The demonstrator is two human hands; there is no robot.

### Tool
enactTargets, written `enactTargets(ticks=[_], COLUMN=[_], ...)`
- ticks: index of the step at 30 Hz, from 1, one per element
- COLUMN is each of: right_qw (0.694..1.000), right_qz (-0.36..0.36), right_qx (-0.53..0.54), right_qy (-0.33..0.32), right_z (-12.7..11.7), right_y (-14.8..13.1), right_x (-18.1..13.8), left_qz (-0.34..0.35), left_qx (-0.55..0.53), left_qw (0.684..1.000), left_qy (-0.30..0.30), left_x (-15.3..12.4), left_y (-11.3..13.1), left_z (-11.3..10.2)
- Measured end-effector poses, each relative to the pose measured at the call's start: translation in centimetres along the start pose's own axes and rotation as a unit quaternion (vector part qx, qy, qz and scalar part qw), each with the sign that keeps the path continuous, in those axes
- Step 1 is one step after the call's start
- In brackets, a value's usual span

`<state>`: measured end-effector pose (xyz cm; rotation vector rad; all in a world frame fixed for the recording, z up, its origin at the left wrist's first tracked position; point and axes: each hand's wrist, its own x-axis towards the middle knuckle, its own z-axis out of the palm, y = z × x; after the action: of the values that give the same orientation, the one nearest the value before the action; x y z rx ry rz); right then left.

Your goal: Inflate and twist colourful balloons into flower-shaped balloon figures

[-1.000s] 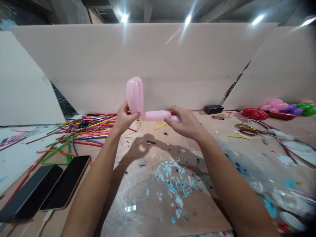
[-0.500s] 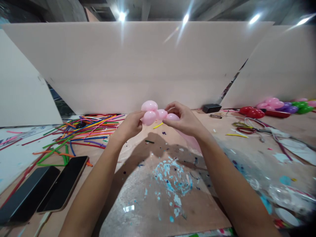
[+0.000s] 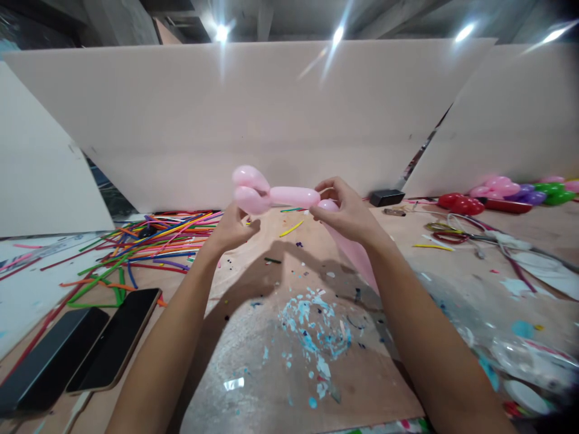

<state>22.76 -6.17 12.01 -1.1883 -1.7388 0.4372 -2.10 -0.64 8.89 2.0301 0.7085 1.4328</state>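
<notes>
Balloon (image 3: 294, 196) in pink is held in the air above the worktable (image 3: 253, 398), just on the twelve-o'clock side of the view's centre, with paired bubbles (image 3: 248, 179) at its nine-o'clock end, a straight segment (image 3: 287, 195) in the middle and a small bubble (image 3: 328, 205) at three o'clock. Half a second ago the pair looked round and foreshortened, close to the right hand (image 3: 347, 212), with the left hand (image 3: 231, 230) against it; now it has swung out toward nine o'clock and the straight segment shows lengthwise. The twist between pair and segment seems to be holding unaided, so the folded end probably needs no pinching at this moment. The left hand is spread, thumb apart, just under the pair; whether its fingers touch the lower bubble cannot be told. The right hand grips the small bubble between thumb and fingers, and a longer pink length (image 3: 355, 256) runs from there toward five o'clock, partly hidden by the right forearm (image 3: 416, 313). Farther out, limp coloured strips (image 3: 167, 238) lie heaped at nine, a phone (image 3: 116, 340) and a dark slab (image 3: 54, 355) at eight, blue flakes (image 3: 312, 328) near six, a black box (image 3: 386, 198) and red bubbles (image 3: 461, 204) around three, and a pale panel (image 3: 253, 108) stands at twelve.
</notes>
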Motion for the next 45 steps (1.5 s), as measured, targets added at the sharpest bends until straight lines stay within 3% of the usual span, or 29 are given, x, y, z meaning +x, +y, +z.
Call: enactTargets(ticks=[2,5,10,14,18,20,23,25,28,31,36,39,41,43,45], right_qw=[0.999,0.995,0.978,0.977,0.950,0.911,0.818,0.765,0.731,0.746,0.853,0.923,0.963,0.978,0.970], right_qz=[0.038,0.059,0.039,0.030,0.070,0.103,0.165,0.204,0.243,0.233,0.134,0.059,0.021,-0.012,-0.032], right_qx=[0.014,-0.029,-0.095,-0.009,0.135,0.218,0.348,0.407,0.453,0.458,0.338,0.191,0.044,-0.101,-0.213], right_qy=[-0.032,-0.075,-0.180,-0.212,-0.272,-0.336,-0.427,-0.456,-0.449,-0.423,-0.373,-0.330,-0.264,-0.179,-0.116], right_z=[-0.5,-0.6,0.3,1.7,2.8,2.9,2.7,2.6,2.9,3.2,3.3,3.5,3.8,4.5,5.3], right_y=[0.0,-0.5,-1.3,-1.5,-1.4,-1.1,-0.3,0.1,0.5,0.7,0.4,-0.1,-0.6,-1.0,-1.3], right_x=[0.0,-0.2,-0.6,-0.7,-0.9,-0.9,-0.9,-0.8,-0.9,-0.9,-0.7,-0.7,-0.8,-1.0,-1.2], left_qz=[0.013,0.019,-0.002,-0.048,-0.161,-0.163,-0.134,-0.135,-0.132,-0.114,-0.121,-0.130,-0.138,-0.148,-0.158], left_qx=[-0.128,-0.279,-0.342,-0.371,-0.351,-0.350,-0.376,-0.372,-0.335,-0.292,-0.198,-0.175,-0.177,-0.190,-0.215], left_qw=[0.986,0.934,0.899,0.905,0.922,0.921,0.916,0.916,0.926,0.946,0.973,0.976,0.973,0.968,0.959], left_qy=[0.102,0.223,0.273,0.201,-0.006,-0.058,-0.035,-0.063,-0.114,-0.084,-0.018,0.020,0.047,0.073,0.094], left_x=[0.3,0.7,1.2,1.2,0.5,0.1,-0.2,-0.3,-0.5,-0.6,-0.4,-0.3,-0.3,-0.3,-0.3], left_y=[0.2,1.0,1.6,1.1,1.4,1.8,2.0,1.8,1.2,0.9,1.5,1.7,1.7,1.4,1.0], left_z=[-0.2,-1.1,-2.9,-1.6,1.7,2.7,2.7,2.4,2.4,3.0,3.7,4.1,4.6,5.0,5.4])
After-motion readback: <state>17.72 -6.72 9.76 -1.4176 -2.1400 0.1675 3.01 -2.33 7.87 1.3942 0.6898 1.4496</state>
